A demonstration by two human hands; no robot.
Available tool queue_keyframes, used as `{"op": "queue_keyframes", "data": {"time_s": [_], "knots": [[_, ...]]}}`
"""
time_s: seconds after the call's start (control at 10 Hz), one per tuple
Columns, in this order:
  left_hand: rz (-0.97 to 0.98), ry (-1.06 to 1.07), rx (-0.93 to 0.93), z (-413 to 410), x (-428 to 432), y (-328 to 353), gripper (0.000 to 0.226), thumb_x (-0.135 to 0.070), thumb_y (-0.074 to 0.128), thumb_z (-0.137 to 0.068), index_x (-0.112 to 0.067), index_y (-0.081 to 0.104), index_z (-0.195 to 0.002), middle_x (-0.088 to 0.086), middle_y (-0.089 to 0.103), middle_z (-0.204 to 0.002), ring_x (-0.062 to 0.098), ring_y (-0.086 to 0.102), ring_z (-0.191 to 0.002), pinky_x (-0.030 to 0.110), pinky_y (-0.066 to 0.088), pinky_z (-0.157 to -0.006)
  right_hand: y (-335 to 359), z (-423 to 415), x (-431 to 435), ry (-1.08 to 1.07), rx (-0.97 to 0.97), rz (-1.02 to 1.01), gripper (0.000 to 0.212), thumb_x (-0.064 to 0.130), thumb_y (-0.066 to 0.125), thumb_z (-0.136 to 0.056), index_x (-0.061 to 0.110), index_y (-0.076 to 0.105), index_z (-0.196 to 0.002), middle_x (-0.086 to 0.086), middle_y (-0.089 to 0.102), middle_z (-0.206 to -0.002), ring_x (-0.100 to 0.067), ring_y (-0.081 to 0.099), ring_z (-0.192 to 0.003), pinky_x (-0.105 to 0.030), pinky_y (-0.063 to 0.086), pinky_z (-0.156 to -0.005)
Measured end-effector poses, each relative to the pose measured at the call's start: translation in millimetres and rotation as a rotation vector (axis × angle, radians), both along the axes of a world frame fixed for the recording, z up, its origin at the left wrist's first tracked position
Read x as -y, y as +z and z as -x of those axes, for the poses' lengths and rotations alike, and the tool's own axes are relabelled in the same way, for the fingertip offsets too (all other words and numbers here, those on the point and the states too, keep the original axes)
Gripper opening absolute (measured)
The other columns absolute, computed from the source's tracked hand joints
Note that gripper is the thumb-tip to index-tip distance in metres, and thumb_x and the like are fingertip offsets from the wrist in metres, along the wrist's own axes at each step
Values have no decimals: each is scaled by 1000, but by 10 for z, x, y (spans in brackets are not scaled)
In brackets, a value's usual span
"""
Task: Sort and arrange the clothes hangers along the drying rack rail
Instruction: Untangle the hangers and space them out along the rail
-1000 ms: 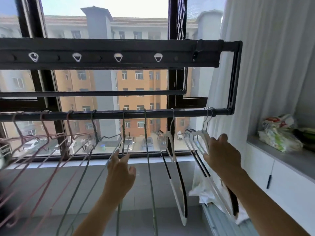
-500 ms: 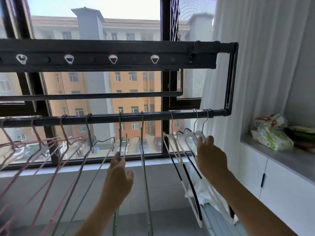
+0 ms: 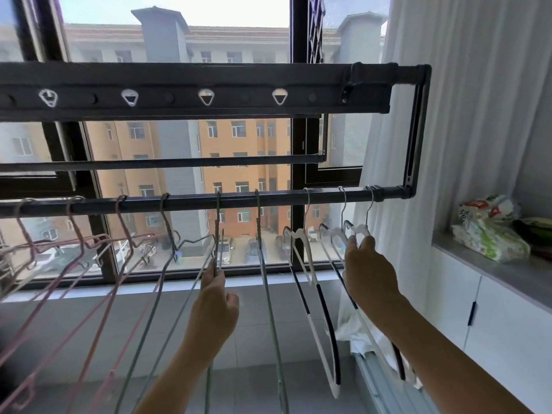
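Drying rack rail point(image 3: 194, 202): hangers hooked along it | Your left hand point(image 3: 213, 297): pinches grey hanger point(image 3: 217, 225) below its neck, mid-rail | Your right hand point(image 3: 369, 273): fingertips closed on white hanger point(image 3: 362, 228), directly above the hand, near rail's right end.

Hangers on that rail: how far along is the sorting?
Sorting by colour looks done: pink hangers left, grey-green hangers middle, white-and-black hangers right on the rail. In hand: the left hand pinches one grey-green hanger; the right hand holds the rightmost white hanger. Left: probably evening the spacing; the pink ones overlap, tilted.
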State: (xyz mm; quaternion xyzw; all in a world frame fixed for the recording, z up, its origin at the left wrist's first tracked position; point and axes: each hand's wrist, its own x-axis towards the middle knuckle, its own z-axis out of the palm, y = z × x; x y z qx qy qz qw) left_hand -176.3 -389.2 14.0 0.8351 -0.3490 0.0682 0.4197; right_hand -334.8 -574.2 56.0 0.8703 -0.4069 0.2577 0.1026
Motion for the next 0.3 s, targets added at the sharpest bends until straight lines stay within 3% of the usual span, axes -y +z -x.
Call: {"op": "queue_keyframes", "data": {"time_s": [0.1, 0.2, 0.3], "knots": [[-13, 5, -31, -34, -53, 10, 42, -1, 40, -87, 15, 36, -126, 5, 14, -155, 36, 48, -121, 49, 55, -79, 27, 11, 9, 2, -8, 5, 62, 16, 62, -86, 5, 33, -140, -18, 46, -132, -19, 70, -88, -22, 55, -74], [4, 22, -9, -66, -89, 5, 47, -2, 43, -88, 11, 34, -131, 6, 15, -155, 34, 49, -120, 48, 54, -82, 32, 8, -47, 17, -15, -25, 63, 20, 59, -88, 5, 29, -141, -17, 47, -125, -16, 68, -79, -20, 53, -68], [-2, 26, 35, -41, -134, 5, 50, -5, 47, -88, 7, 34, -135, 15, 14, -154, 37, 42, -127, 41, 44, -98, 211, 135, -146, 80, 39, -3, 70, 35, 59, -87, 9, 25, -143, -17, 48, -120, -18, 65, -76, -22, 52, -65]]}}
